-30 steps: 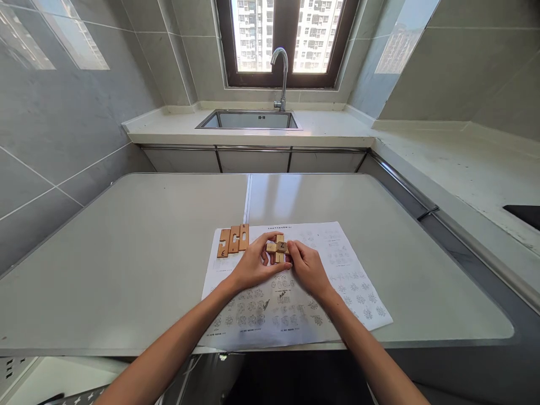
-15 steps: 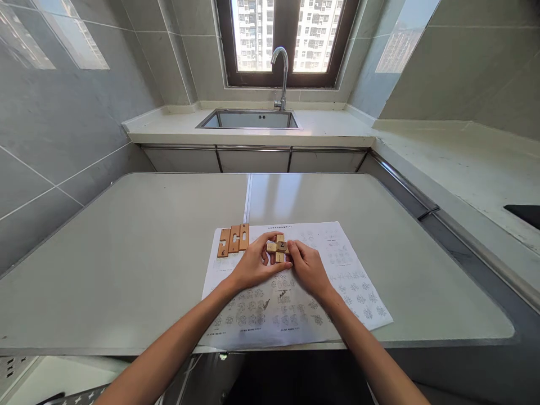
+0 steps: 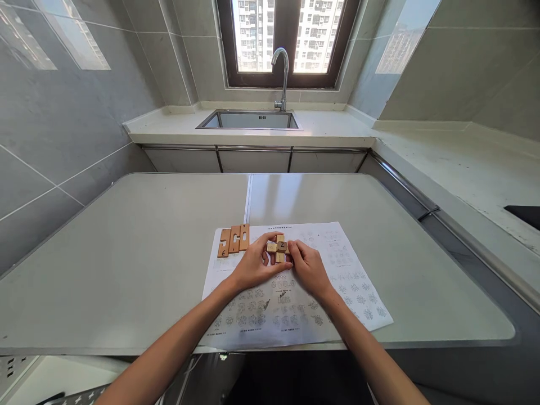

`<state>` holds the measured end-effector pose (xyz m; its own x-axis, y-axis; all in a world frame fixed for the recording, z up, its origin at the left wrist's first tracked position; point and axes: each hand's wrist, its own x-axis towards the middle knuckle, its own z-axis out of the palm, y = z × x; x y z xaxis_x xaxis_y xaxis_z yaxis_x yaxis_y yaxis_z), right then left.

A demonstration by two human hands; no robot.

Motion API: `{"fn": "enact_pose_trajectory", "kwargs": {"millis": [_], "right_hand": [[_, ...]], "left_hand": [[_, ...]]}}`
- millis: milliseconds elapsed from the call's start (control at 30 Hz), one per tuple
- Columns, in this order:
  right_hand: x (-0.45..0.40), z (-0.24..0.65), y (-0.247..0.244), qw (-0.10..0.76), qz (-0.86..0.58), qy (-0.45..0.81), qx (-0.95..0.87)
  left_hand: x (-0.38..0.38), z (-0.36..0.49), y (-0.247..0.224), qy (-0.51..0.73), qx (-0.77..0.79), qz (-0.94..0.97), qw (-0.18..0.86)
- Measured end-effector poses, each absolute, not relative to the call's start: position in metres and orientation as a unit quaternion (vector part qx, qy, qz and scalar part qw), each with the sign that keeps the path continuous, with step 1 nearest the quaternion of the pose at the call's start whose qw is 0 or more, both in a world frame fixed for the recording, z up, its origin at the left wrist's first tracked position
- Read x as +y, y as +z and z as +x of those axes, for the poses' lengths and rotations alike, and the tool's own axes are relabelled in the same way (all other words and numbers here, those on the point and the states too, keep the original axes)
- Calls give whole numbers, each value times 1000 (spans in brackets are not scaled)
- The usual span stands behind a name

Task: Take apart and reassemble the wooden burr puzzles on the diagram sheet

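Note:
Held between both hands is a small cross-shaped wooden puzzle (image 3: 280, 247), pale blocks with a darker middle piece marked like a "Z" or "N". My left hand (image 3: 258, 260) curls around its left side, fingers behind and thumb along the bottom. From the right, my right hand (image 3: 309, 264) pinches its edge with thumb and fingers. Under both hands lies a printed paper sheet (image 3: 278, 332) covered in small diagrams. Several flat wooden pieces with cut-out slots and marks (image 3: 234, 239) lie side by side at the sheet's upper left corner, just beyond my left hand.
The sheet rests on a pale table (image 3: 126, 270). Beyond it is a counter with a sink (image 3: 253, 119) and a faucet (image 3: 283, 79) below a window. A metal rail (image 3: 472, 242) runs along the right side; a dark object (image 3: 525, 215) lies on the right counter.

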<state>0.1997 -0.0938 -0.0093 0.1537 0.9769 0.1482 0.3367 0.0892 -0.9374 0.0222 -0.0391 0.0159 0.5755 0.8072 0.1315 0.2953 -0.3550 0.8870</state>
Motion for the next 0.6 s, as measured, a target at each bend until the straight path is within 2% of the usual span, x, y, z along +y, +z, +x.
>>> {"fn": "enact_pose_trajectory", "kwargs": {"millis": [400, 600], "right_hand": [[-93, 200, -11, 494, -599, 318, -544], [-93, 201, -11, 509, -633, 273, -516]], "left_hand": [[-37, 19, 11, 286, 346, 793, 411], [-34, 15, 11, 328, 348, 819, 317]]}}
